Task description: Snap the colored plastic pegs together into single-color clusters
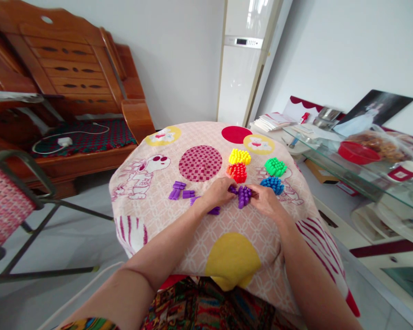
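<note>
A group of small purple plastic pieces [244, 196] stands upright and close together on the cloth-covered table between my hands. My left hand [219, 191] is closed, its fingertips around a purple piece [232, 189] just left of that group. On the group's right side, my right hand [265, 199] has its fingers closed against the purple pieces; its fingertips are partly hidden. More purple pieces [177, 189] lie on their sides to the left, some partly covered by my left forearm. Beyond my hands stand tight clusters of red pieces [237, 173], yellow pieces [240, 156], green pieces [275, 167] and blue pieces [272, 185].
The round table wears a patterned tablecloth [179, 229]. A glass-topped side cabinet [361, 158] with a red bowl [358, 152] and papers stands close on the right. At left are a wooden bench [69, 82] and a chair [7, 206]; a tall white appliance [239, 78] stands behind.
</note>
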A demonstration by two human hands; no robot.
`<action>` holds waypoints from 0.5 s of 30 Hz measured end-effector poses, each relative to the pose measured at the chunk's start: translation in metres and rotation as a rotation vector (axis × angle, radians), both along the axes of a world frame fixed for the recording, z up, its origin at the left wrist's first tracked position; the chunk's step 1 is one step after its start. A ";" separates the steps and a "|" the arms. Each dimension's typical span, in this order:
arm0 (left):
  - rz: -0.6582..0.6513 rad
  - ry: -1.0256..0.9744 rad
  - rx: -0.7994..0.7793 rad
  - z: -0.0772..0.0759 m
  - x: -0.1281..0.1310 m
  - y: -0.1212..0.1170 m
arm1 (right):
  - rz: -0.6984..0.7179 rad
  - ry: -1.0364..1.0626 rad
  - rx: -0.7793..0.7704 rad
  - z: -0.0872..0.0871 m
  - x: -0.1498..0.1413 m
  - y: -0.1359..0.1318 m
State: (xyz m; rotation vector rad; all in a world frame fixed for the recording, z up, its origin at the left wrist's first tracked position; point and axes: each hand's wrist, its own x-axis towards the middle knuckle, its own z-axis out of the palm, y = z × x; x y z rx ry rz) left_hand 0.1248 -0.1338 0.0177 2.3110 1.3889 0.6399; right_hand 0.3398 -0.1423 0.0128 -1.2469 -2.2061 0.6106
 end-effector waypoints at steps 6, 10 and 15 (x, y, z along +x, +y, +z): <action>0.012 -0.090 -0.008 -0.006 0.005 0.002 | 0.005 0.006 -0.005 0.002 -0.001 -0.002; 0.002 -0.163 -0.039 -0.003 0.008 0.000 | 0.001 -0.011 -0.001 0.002 -0.001 -0.001; -0.005 -0.119 -0.047 -0.004 0.011 -0.001 | 0.008 -0.007 0.011 0.001 -0.001 0.000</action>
